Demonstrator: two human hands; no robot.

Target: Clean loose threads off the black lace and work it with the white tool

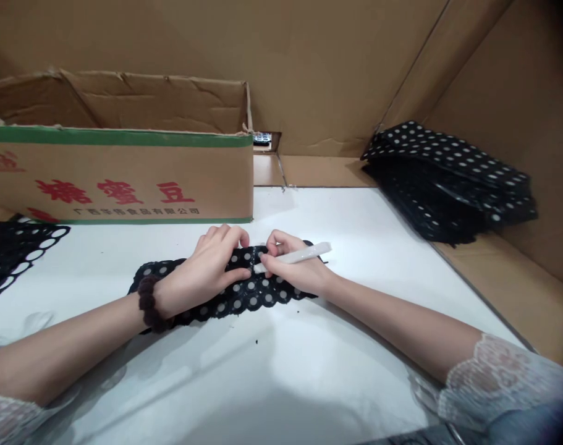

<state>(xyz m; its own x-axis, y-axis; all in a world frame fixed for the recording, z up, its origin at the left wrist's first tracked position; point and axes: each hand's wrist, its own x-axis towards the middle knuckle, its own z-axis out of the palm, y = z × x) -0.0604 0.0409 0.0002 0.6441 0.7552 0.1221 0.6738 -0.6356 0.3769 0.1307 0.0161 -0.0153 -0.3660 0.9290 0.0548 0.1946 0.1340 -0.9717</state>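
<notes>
A strip of black fabric with white dots and a scalloped edge [258, 298] lies across the white table in front of me. My left hand [207, 262], a dark fluffy band at its wrist, grips the strip with curled fingers over its far edge and the thumb on top. In my right hand [293, 262] is a slim white pen-like tool [311, 251], its narrow end pointing left at a shiny line across the fabric, beside my left thumb. The tool's tip is too small to make out. Some right fingers curl at the fabric's far edge.
An open cardboard box [170, 167] with a green rim and red lettering stands at the back left. Black openwork fabric [16, 250] lies at the left edge. Dotted black pieces [448, 179] are heaped against the cardboard wall [327, 74] at right. Small dark scraps dot the table [225, 383].
</notes>
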